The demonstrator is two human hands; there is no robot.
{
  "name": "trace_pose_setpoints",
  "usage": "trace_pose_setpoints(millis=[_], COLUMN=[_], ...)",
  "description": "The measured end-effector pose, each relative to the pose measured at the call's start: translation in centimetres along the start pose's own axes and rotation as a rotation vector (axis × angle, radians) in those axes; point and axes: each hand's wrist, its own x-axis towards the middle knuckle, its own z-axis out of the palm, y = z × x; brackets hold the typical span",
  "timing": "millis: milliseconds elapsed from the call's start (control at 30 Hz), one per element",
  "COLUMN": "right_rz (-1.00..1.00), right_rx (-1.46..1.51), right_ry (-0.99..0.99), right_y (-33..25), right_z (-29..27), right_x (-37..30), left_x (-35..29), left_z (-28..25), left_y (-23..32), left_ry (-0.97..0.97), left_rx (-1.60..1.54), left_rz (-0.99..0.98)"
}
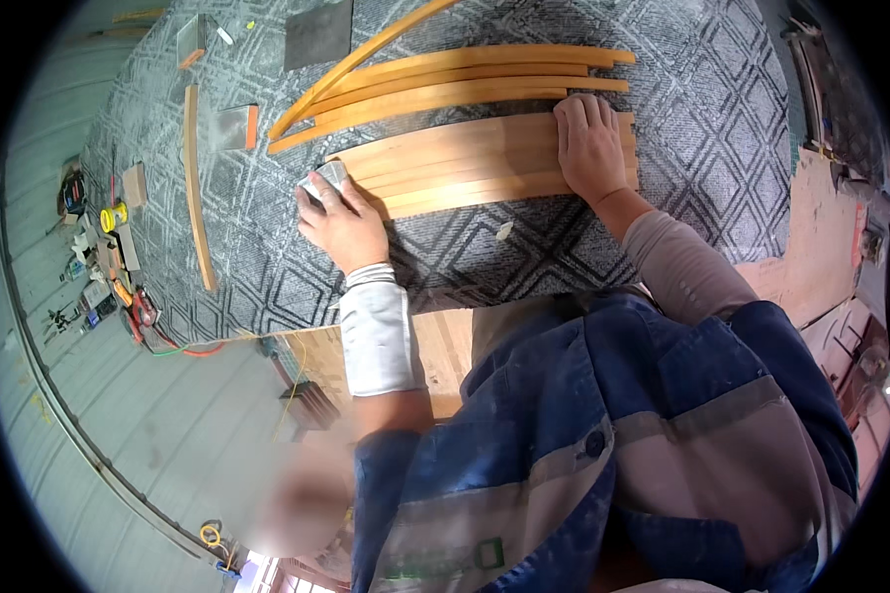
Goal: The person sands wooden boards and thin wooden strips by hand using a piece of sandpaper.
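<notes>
Several light wooden strips (465,163) lie side by side, forming a flat panel on a grey patterned carpet. At the panel's left end, my left hand (341,222) is closed round a small grey block that looks like a sanding block (326,176). My right hand (591,143) presses down on the panel's right end, its fingers together and curled toward the far edge. Its fingertips are partly hidden. Just beyond the panel lie several loose, darker wooden strips (445,89), one of them slanting away at the left.
Left on the carpeted table (277,257) are a single wooden strip (196,188) and an orange-edged scraper (237,128). A dark square sheet (318,35) lies at the far side. A yellow roll (114,217) and assorted tools line the left edge. Green metal flooring (109,395) is below.
</notes>
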Motion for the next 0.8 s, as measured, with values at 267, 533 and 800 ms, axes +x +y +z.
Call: trace_pose_setpoints(millis=[267, 533, 800], right_rz=[0.008, -0.001, -0.115], right_rx=[0.009, -0.002, 0.154], right_ry=[0.008, 0.026, -0.042], right_y=[0.2, 0.4, -0.4], right_z=[0.3, 0.2, -1.6], right_x=[0.3, 0.2, 1.0], left_x=[-1.3, 1.0, -0.5], left_z=[-0.7, 0.0, -5.0], left_y=[6.8, -2.9, -7.7], left_ry=[-0.071, 0.045, 0.041], left_rx=[-0.149, 0.053, 0.039], left_rz=[0.243, -0.039, -0.089])
